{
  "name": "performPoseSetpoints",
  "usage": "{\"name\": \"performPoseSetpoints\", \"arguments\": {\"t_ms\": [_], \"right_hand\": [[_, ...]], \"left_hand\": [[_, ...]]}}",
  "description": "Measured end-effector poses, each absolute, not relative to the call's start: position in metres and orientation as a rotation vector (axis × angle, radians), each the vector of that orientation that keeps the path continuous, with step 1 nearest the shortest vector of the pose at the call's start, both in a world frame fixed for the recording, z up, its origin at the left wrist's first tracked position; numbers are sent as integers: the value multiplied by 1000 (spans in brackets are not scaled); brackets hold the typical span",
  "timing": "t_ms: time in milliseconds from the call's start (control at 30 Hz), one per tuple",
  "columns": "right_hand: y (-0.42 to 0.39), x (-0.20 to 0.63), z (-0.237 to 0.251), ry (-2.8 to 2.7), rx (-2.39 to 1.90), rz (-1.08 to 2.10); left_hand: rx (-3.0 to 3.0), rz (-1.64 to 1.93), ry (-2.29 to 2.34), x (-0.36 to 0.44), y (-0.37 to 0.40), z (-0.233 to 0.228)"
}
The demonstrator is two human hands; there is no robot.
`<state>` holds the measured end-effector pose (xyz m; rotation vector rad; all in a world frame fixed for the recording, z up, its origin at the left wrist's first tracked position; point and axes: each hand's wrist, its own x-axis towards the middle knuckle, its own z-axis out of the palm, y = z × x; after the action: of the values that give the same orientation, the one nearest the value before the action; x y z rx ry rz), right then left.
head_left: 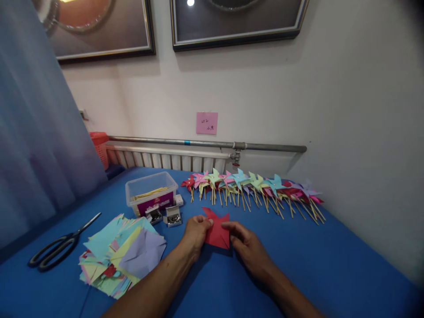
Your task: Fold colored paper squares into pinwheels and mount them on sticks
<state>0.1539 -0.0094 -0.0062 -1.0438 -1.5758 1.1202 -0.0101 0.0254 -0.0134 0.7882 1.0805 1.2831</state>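
Left hand (196, 232): fingers pinching the left edge of the red paper pinwheel (217, 231).
Right hand (247, 246): fingertips pinching its right side.
Table (331, 265): blue.

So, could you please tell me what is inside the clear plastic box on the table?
The clear plastic box holds thin wooden sticks lying along it. A purple label on its front wall hides whatever lies lower inside.

Two bare forearms rise from the lower edge of the frame, with no sleeves, watch or bracelet on either. The left hand (196, 233) and right hand (247, 248) wear no gloves or rings (fingernails short, as far as visible).
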Motion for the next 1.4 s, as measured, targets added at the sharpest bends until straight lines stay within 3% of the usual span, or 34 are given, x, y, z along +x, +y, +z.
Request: {"name": "performPoseSetpoints", "arguments": {"t_ms": [333,700,1400], "right_hand": [[-10,159,0,-1718,-1090,964],[-6,147,-11,-1482,-1200,991],[-2,144,-22,-1524,-1377,911]], "left_hand": [[844,1242,1089,-10,26,-16],[912,1238,1069,1,23,-27],[1018,1232,1124,6,19,-25]]}}
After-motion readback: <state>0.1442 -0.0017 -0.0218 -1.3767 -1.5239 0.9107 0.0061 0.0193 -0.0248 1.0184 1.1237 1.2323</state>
